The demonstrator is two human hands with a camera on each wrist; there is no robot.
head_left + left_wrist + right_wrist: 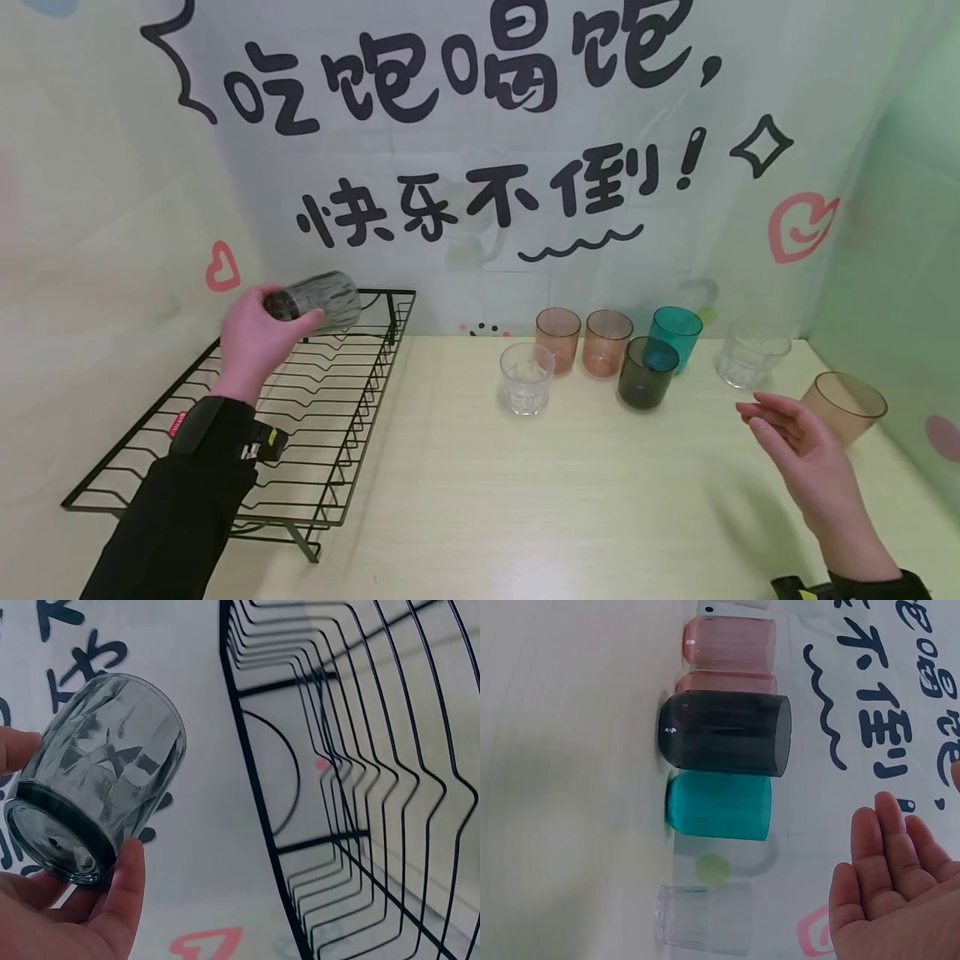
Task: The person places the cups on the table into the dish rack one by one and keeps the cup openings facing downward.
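Observation:
My left hand (258, 337) grips a grey-tinted glass (326, 300) near its base, above the far end of a black wire rack (352, 433). In the left wrist view the glass (112, 765) is tilted, its thick base toward the palm. On the right, my right hand (806, 467) hovers over the table with fingers relaxed and nothing held. Just behind it stands an amber glass (843, 408), partly hidden by the hand. In the right wrist view the fingers of the right hand (900, 885) are extended.
Along the table's back stand a clear glass (527, 379), two pink glasses (558, 340), a dark grey glass (647, 375), a teal glass (678, 333) and another clear glass (750, 354). A printed cloth (450, 275) hangs behind. The rack borders the table's left.

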